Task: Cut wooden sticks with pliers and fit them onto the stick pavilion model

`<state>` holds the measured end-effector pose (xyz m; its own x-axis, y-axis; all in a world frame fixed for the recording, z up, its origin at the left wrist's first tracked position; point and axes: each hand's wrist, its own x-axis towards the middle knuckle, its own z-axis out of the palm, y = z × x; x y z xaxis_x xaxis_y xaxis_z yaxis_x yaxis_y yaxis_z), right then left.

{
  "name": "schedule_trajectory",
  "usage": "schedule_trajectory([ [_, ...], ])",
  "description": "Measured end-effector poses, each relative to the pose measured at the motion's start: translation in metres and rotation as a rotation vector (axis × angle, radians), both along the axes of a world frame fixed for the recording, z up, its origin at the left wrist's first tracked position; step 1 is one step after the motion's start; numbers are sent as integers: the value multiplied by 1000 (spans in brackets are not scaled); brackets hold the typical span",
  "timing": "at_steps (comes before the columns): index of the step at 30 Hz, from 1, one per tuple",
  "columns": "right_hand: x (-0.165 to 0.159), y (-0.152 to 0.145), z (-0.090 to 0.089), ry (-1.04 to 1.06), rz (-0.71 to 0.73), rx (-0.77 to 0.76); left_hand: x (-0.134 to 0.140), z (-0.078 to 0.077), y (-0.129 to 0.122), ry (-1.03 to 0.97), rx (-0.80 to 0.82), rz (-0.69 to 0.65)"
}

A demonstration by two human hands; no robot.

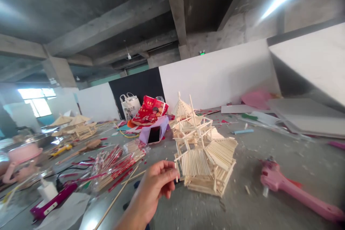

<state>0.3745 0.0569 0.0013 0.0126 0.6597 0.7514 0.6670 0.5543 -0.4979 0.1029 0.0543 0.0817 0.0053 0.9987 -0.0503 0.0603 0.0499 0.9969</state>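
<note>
My left hand [157, 183] reaches in from the bottom of the head view, thumb and index finger pinched on a short thin wooden stick [177, 172]. The other fingers curl under. The stick is upright beside the left edge of a pavilion model [198, 161] built of thin wooden sticks; whether they touch I cannot tell. This model has slatted sloping roofs, an open frame above and a small pointed roof [181, 107] at the top. My right hand is out of view.
A pink glue gun [299, 188] lies to the right. At left are bundled sticks in plastic wrap [115, 165], a purple power strip [54, 201] and a long stick [115, 199]. Behind stand a phone [154, 134], a red bag [149, 111] and more stick models [81, 129].
</note>
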Motion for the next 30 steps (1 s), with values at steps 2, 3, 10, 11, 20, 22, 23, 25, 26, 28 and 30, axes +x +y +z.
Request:
schedule_trajectory([
  [2, 16, 26, 0, 11, 3, 37, 0, -2, 1, 19, -7, 40],
  [3, 22, 35, -2, 10, 8, 56, 0, -2, 2, 28, -10, 55],
  [10, 37, 50, -20, -49, 4, 158, 3, 2, 14, 46, -32, 56],
  [11, 37, 50, -19, -59, -7, 160, 4, 3, 15, 42, -33, 54],
  [20, 30, 54, -13, -114, -54, 158, 5, 7, 26, 44, -107, 23],
  [22, 32, 54, -12, -117, -56, 158, 4, 6, 26, 41, -115, 23],
  [23, 33, 54, -11, -118, -58, 157, 4, 6, 26, 40, -117, 23],
  [25, 35, 54, -10, -120, -64, 152, 4, 6, 25, 41, -117, 25],
  [26, 36, 54, -9, -121, -68, 147, 4, 6, 25, 46, -115, 24],
  [28, 36, 54, -7, -123, -76, 137, 4, 7, 25, 52, -113, 22],
  [30, 36, 54, -6, -129, -84, 127, 5, 7, 26, 53, -114, 21],
])
